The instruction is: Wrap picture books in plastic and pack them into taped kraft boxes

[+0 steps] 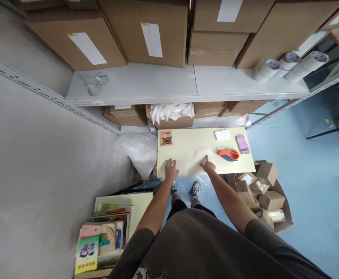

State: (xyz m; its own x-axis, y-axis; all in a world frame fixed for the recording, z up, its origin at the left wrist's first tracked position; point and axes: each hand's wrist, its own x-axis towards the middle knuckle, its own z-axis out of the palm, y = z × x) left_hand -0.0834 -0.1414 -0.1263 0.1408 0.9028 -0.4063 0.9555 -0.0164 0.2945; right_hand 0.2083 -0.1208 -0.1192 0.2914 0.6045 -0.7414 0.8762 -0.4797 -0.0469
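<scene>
My left hand [171,169] lies on the front left of a pale yellow table [183,139], its fingers spread flat. My right hand [208,166] touches the right end of a translucent white plastic sheet [197,159], index finger and thumb stretched out. The sheet lies flat between my hands; its left edge is hard to make out. Right of that hand is an orange and blue tape dispenser [229,155]. A small picture book [166,138] lies at the back left. At the back right are a white box [222,134] and a purple item [242,144], blurred out.
Shelves with cardboard boxes [157,42], glasses [96,83] and tape rolls [269,69] stand ahead. A white plastic bag [138,151] leans left of the table. Small cartons [271,199] fill a large box at right. Stacked books [88,252] are at lower left.
</scene>
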